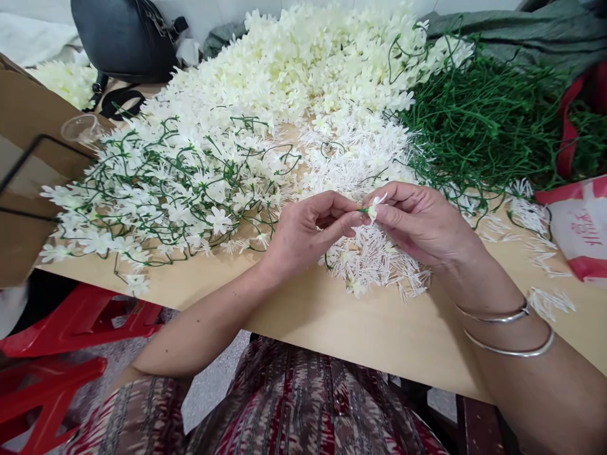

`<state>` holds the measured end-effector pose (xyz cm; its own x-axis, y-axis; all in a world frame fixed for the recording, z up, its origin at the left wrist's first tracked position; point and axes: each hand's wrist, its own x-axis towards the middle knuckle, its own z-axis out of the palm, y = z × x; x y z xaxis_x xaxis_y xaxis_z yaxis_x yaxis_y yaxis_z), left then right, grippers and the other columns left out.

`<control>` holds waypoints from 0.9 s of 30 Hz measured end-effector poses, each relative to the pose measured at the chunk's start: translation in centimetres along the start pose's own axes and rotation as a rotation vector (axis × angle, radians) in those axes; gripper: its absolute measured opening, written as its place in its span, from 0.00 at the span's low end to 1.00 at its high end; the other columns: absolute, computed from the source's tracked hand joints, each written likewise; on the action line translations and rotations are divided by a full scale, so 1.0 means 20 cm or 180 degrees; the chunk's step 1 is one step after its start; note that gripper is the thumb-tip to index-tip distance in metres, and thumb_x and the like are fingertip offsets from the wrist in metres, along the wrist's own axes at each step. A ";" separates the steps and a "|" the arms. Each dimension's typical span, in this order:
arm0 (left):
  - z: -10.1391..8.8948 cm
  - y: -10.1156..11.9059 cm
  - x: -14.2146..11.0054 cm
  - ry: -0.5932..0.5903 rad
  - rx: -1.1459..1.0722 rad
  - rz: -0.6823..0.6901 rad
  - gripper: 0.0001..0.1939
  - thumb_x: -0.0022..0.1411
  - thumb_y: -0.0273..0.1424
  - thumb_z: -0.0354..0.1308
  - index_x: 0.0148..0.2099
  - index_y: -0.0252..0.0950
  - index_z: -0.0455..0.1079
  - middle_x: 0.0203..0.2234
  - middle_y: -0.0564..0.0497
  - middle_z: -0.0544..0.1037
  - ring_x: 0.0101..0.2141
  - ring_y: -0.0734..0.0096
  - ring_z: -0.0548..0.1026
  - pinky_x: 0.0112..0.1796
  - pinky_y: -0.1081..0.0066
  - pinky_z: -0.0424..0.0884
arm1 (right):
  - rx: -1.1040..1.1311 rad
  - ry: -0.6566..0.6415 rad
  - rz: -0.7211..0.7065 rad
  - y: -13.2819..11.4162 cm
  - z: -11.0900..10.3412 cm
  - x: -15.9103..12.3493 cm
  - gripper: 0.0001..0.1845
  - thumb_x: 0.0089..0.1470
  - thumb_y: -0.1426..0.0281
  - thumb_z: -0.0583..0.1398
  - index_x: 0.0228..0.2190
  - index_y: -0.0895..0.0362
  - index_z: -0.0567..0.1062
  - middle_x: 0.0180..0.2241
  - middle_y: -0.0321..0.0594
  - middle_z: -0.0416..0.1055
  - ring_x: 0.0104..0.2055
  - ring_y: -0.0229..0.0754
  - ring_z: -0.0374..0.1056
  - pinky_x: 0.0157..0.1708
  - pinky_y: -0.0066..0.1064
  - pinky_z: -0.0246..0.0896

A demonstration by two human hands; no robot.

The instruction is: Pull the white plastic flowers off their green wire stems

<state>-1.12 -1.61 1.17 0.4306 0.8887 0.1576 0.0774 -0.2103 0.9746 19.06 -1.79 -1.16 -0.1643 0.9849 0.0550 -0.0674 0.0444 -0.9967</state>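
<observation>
Over the front of the table my two hands meet at the fingertips. My left hand point(315, 230) pinches a green plastic stem, of which only a short bit shows. Between the fingers of my right hand point(417, 218) is a white artificial flower point(374, 208), its base against the stem's tip. Whether the stem is fully inside the flower cannot be made out. Right below lie many loose white stamen pieces point(384, 262). On the left spreads a heap of white flowers on green stems point(190, 183). Bare cream-white blossoms point(294, 63) are piled at the back.
Green plastic stems point(484, 120) form a heap at the right, beside a red and white bag point(576, 221). A black bag point(128, 41) stands at the back left, near a cardboard box point(28, 240) and a clear plastic cup point(81, 128). Red stools point(85, 319) are below the table's left side.
</observation>
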 end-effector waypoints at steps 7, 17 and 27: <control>-0.01 -0.04 0.02 -0.0217 -0.0423 -0.0133 0.19 0.64 0.46 0.68 0.39 0.34 0.74 0.31 0.48 0.83 0.31 0.73 0.82 0.31 0.75 0.77 | 0.0339 -0.0022 0.0332 -0.04 0.03 -0.01 0.18 0.40 0.51 0.77 0.26 0.48 0.80 0.27 0.35 0.74 0.31 0.41 0.69 0.36 0.40 0.69; 0.00 -0.12 0.03 -0.0289 -0.0556 -0.0161 0.09 0.66 0.35 0.67 0.38 0.34 0.73 0.29 0.51 0.81 0.31 0.74 0.82 0.34 0.76 0.79 | 0.0064 0.0004 0.0449 0.01 0.00 0.00 0.13 0.43 0.59 0.76 0.27 0.49 0.80 0.28 0.35 0.75 0.32 0.41 0.70 0.36 0.38 0.69; 0.00 -0.19 0.04 -0.0338 -0.0678 -0.0281 0.09 0.67 0.35 0.65 0.41 0.33 0.74 0.29 0.49 0.83 0.32 0.71 0.84 0.37 0.73 0.83 | -0.0120 0.0038 0.0323 0.04 0.01 0.01 0.09 0.46 0.64 0.74 0.27 0.49 0.79 0.28 0.34 0.76 0.31 0.40 0.72 0.35 0.38 0.70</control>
<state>-1.02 -0.05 -2.44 0.5234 0.8497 0.0638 -0.0676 -0.0332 0.9972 18.85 -1.65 -1.85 -0.1567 0.9865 -0.0469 -0.0140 -0.0497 -0.9987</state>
